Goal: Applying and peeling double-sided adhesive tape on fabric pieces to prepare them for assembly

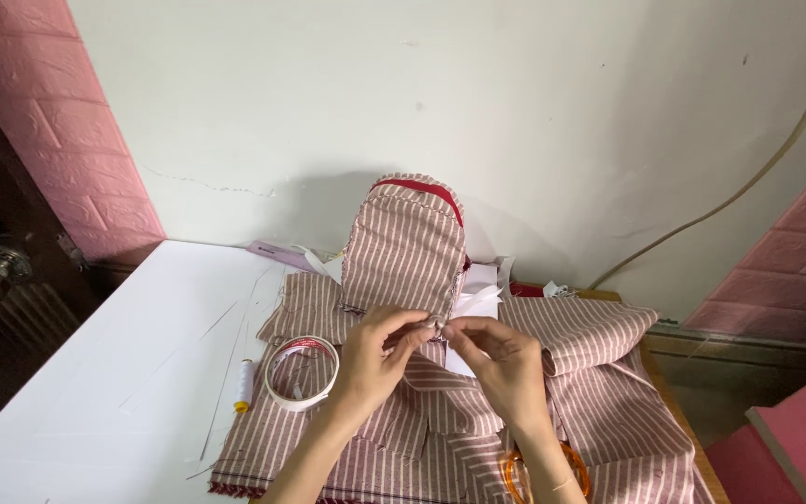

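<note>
A small pouch-shaped bag [405,247] of red-and-white striped cloth stands upright with a red zip along its curved top. My left hand [377,357] pinches its lower right corner from the left. From the right, my right hand [501,359] pinches the same corner, fingertips almost touching the left hand's. Both hands hover over loose pieces of the same striped fabric [590,373] spread on the table.
A roll of white tape [301,373] and a spool of white thread [245,385] lie left of my hands. Orange-handled scissors [515,476] peek out by my right wrist. White paper scraps [479,289] sit behind the bag. The white tabletop [123,373] meets a wall.
</note>
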